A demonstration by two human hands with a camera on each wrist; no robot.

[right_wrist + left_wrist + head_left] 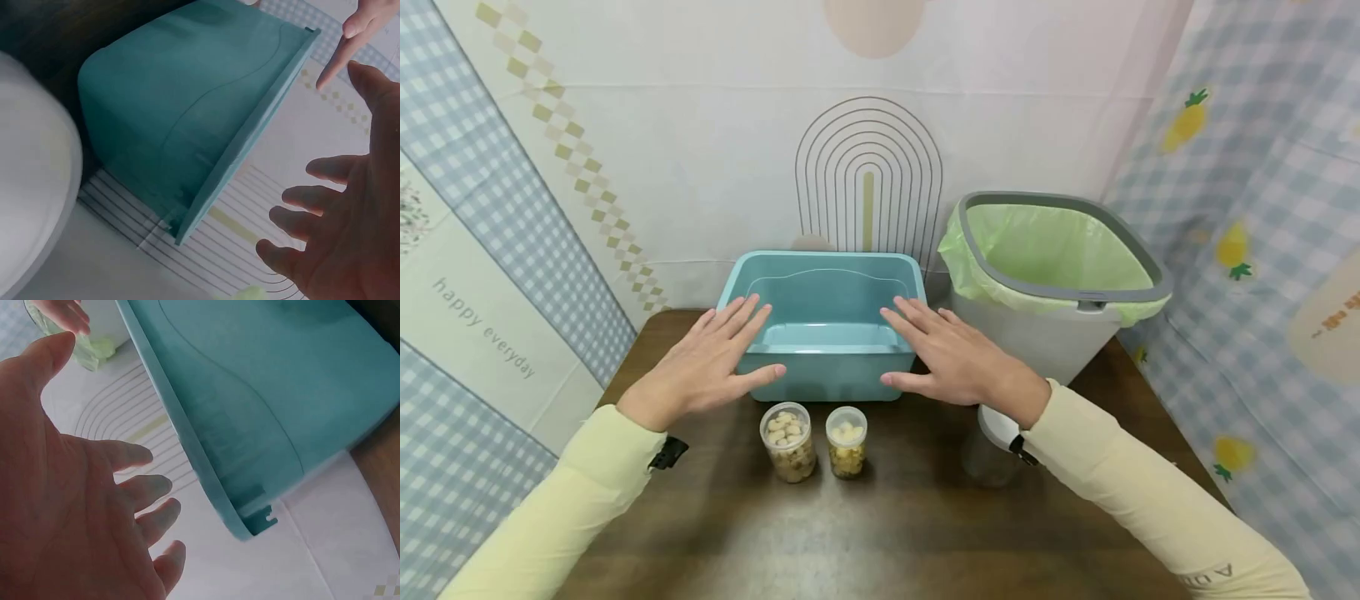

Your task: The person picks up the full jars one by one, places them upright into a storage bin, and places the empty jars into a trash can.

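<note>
My left hand (707, 364) is spread palm down over the left side of a teal plastic tub (827, 375), and it holds nothing. Mirroring it, my right hand (958, 360) hovers over the tub's right side with straight fingers and nothing in its grasp. Both wrist views show the palms raised above the level of the tub's rim (181, 434). In front of the tub stand a clear jar of pale nuts (790, 446) and a smaller jar with yellowish pieces (847, 450). Under my right wrist is a clear container with a white top (992, 458), partly hidden by the arm.
A light grey trash bin (1022, 329) with a grey rim and green liner (1075, 242) stands right of the tub. Everything rests on a dark brown wooden table (880, 542). Printed cloth (700, 167) hangs behind and along both sides.
</note>
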